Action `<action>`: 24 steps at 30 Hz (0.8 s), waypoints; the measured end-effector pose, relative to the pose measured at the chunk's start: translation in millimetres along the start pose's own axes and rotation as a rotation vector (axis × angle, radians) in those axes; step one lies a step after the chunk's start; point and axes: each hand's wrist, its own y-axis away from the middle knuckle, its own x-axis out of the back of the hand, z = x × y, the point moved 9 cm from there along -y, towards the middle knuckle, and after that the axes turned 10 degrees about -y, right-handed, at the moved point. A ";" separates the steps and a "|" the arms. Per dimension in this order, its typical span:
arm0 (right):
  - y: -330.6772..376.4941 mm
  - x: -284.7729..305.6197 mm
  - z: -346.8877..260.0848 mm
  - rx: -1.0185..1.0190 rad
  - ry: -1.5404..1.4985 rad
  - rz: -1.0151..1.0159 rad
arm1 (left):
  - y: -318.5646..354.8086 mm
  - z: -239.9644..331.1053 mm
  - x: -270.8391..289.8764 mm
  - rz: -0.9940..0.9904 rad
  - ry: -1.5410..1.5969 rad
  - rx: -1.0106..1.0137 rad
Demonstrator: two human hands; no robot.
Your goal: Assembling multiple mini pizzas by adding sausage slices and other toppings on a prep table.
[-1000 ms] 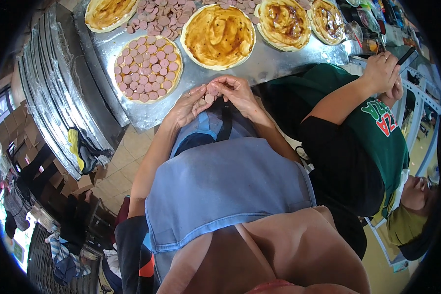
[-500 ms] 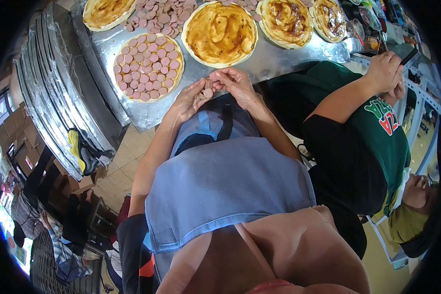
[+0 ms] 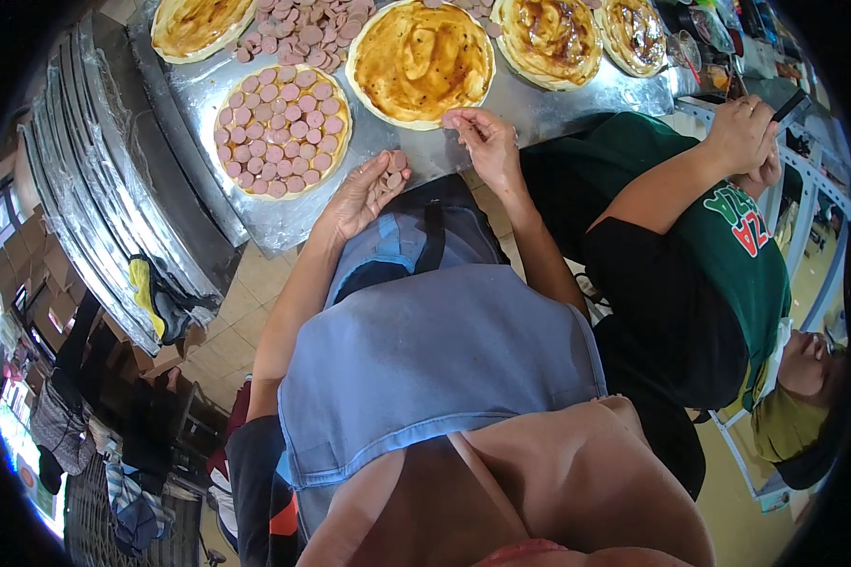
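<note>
- The round pale pizza base spread with orange-brown sauce [image 3: 420, 61] lies on the foil-covered metal table [image 3: 369, 151], straight ahead of you near its front edge; its surface bears sauce and small dark flecks only.
- To its left sits another round pizza base covered edge to edge with pink sausage slices [image 3: 283, 129], and behind that a loose heap of pink sausage slices [image 3: 303, 33] lies on the foil.
- Your left hand [image 3: 364, 194] is palm-up and half open at the table's front edge, with a few round pink sausage slices [image 3: 394, 168] resting on its loosely curled fingertips.
- Your right hand [image 3: 482, 142] hovers at the sauced base's near rim, thumb and forefinger drawn together; whether a slice sits between them cannot be made out.
- On your right, a person in a green shirt [image 3: 728, 255] holds a dark phone [image 3: 790, 104].
</note>
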 end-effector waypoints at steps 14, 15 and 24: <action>1.6 3.9 -41.6 0.379 0.621 0.194 | 3.1 -1.0 -1.2 0.008 -0.020 0.023; 2.1 5.2 -40.3 0.378 0.620 0.194 | 3.2 -0.8 -1.9 0.010 -0.020 0.024; 24.6 -30.6 -52.6 0.163 0.322 -0.075 | 0.7 -1.7 -6.4 -0.021 -0.047 0.039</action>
